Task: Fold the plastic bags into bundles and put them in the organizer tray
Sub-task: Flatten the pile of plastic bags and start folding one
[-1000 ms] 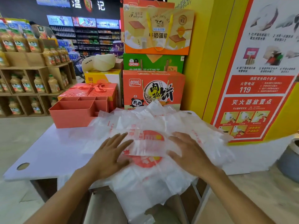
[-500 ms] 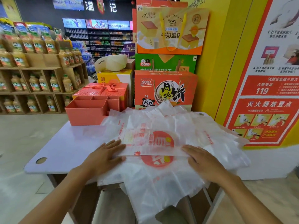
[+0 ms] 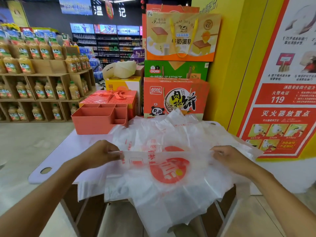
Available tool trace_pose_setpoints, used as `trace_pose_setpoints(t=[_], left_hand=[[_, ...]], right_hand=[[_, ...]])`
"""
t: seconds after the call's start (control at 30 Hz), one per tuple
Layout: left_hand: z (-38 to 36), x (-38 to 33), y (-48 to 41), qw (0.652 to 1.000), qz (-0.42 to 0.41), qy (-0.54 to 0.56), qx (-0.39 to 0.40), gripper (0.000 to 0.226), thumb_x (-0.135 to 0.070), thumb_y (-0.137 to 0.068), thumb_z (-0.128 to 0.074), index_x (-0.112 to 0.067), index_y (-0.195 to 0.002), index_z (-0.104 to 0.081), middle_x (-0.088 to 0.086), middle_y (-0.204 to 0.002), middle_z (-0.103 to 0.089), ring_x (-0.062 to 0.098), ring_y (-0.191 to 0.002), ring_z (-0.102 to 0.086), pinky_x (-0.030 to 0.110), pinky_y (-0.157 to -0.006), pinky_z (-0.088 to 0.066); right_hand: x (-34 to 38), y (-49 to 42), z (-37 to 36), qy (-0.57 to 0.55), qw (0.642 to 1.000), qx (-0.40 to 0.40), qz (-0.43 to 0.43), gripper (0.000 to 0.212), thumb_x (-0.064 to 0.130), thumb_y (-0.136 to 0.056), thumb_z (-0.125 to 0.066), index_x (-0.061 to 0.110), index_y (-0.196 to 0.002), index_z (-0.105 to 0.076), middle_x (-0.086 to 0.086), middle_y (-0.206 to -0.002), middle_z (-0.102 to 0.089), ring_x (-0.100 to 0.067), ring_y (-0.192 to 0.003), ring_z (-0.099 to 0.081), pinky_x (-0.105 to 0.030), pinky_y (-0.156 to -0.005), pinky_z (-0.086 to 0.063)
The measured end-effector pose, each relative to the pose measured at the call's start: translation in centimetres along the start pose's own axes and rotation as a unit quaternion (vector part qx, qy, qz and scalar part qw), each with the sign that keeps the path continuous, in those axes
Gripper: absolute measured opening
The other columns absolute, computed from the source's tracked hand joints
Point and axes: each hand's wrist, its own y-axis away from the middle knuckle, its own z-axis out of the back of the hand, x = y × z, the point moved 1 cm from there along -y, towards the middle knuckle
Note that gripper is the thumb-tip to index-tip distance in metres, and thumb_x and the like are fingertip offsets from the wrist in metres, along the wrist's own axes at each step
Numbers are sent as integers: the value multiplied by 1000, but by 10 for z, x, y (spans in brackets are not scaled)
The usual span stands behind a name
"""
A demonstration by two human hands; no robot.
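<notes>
A pile of white plastic bags (image 3: 171,134) with red print covers the right half of the pale table (image 3: 71,151) and hangs over its near edge. The top plastic bag (image 3: 169,170), with a round red logo, is folded over along its far edge. My left hand (image 3: 100,153) pinches that fold at its left end. My right hand (image 3: 229,159) pinches it at the right end. The fold is stretched straight between both hands. A coral organizer tray (image 3: 95,124) with several compartments stands at the table's far left corner; no bags show inside it.
Stacked gift boxes (image 3: 174,98) stand behind the table, and a red ribboned box (image 3: 109,98) sits behind the tray. Juice-bottle shelves (image 3: 39,79) fill the left. A yellow wall with a red poster (image 3: 282,103) is close on the right. The table's left part is bare.
Both hands lay flat on the top bag before. Now they have slid apart to its two sides and pinch the folded edge, raising it slightly off the pile.
</notes>
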Motion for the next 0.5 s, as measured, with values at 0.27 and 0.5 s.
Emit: trace_pose_setpoints(t=[0.27,0.5], left_hand=[[-11,17,-15,989,75,-26,-126,13,-37,-82,-83,-31,-90,-74,-11,-88,-75,13,-77,-71,24,-65,-51],[-63,-11,-31,959,-90,-241,-120,61,-64,-99,-30,-37,-152,-42,-9,-164,-27,20,-154,-20,43,-125,-17]], right_hand=[[-11,-31,-6,159,984,-50,-68,10,30,-98,-62,38,-104,-67,10,-110,-68,-14,-94,-66,-35,-84,-57],[27,-26,-65,384,915,-96,78,47,45,-105,-38,32,-150,-40,5,-159,-36,-18,-147,-29,-39,-125,-12]])
